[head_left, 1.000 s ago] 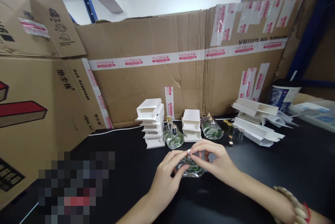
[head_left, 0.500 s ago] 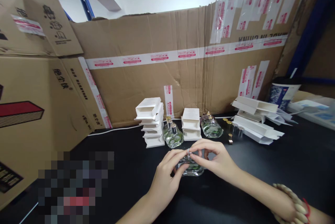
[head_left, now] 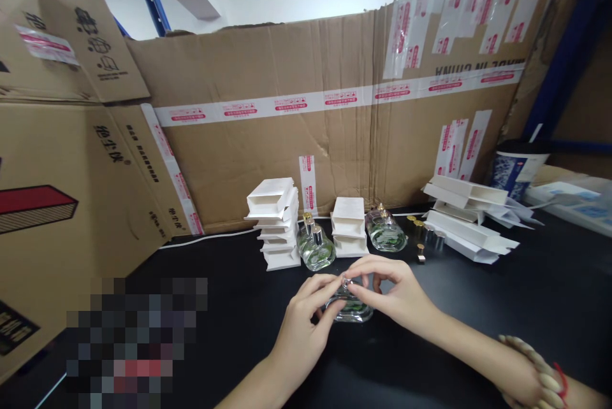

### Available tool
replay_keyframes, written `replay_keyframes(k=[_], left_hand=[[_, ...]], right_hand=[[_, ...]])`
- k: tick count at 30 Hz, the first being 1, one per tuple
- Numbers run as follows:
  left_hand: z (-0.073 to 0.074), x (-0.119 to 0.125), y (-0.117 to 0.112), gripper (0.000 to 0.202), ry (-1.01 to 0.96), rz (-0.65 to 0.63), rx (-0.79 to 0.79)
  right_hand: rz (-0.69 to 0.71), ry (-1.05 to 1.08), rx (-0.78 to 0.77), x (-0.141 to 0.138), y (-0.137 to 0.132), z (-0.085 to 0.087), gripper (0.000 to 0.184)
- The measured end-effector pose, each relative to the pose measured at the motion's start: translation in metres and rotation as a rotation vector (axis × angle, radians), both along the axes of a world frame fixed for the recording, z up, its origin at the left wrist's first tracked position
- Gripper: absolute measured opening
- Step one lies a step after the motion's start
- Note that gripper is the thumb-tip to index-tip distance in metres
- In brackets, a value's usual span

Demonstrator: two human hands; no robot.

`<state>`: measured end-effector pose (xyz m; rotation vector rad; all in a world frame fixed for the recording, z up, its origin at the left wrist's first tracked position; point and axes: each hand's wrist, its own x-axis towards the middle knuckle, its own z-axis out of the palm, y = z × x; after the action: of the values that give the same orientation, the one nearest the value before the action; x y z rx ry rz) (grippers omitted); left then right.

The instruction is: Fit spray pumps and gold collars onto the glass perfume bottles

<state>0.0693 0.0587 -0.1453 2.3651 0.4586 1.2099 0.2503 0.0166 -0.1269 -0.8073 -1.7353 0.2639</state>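
A clear glass perfume bottle [head_left: 354, 313], greenish inside, stands on the black tabletop between my hands. My left hand [head_left: 303, 320] is closed around its left side, with the thumb across the front and the index finger reaching up to the neck. At the top, my right hand [head_left: 399, 288] pinches the silver collar [head_left: 347, 282] on the bottle's neck between thumb and fingers. My fingers partly cover the neck and the bottle's back. Just behind, capped perfume bottles [head_left: 319, 253] stand in a row, and bottles without tall caps [head_left: 387, 234] form another row to the right.
White boxes are stacked at the left [head_left: 280, 230], in the middle [head_left: 350, 224] and at the right [head_left: 471, 218]. Gold and silver caps [head_left: 430, 234] lie beside the right boxes. A cardboard wall [head_left: 268, 141] closes off the back; a cup [head_left: 516, 170] stands far right.
Both hands stay almost still at the bottle's neck. The right fingertips have shifted slightly, so a bit more of the silver collar shows.
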Motion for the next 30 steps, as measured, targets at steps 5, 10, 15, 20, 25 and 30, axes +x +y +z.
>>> replay_keyframes(k=[5,10,15,20,25,30], left_hand=[[-0.0011,0.0008,-0.0015,0.034,0.092,-0.027,-0.074],[-0.0001,-0.0006,-0.0021,0.034,0.092,-0.034,-0.100],[-0.0020,0.0003,-0.0019,0.033,0.083,-0.031,-0.090],[-0.0062,0.0011,-0.0023,0.032,0.069,-0.028,-0.073],[-0.0060,0.0008,-0.0020,0.032,0.074,-0.021,-0.078],[-0.0057,0.0002,-0.0020,0.033,0.101,-0.006,-0.071]], right_hand=[[-0.046,0.064,-0.135,-0.0010,0.0000,-0.0031,0.020],[-0.032,0.053,-0.167,-0.0013,-0.0008,-0.0022,0.023],[0.031,0.034,-0.016,-0.0012,-0.0007,0.0010,0.010],[0.039,0.028,0.017,-0.0010,-0.0004,0.0007,0.008],[0.041,0.033,0.025,-0.0020,-0.0004,0.0014,0.008],[0.035,0.000,0.010,-0.0016,-0.0009,0.0012,0.007]])
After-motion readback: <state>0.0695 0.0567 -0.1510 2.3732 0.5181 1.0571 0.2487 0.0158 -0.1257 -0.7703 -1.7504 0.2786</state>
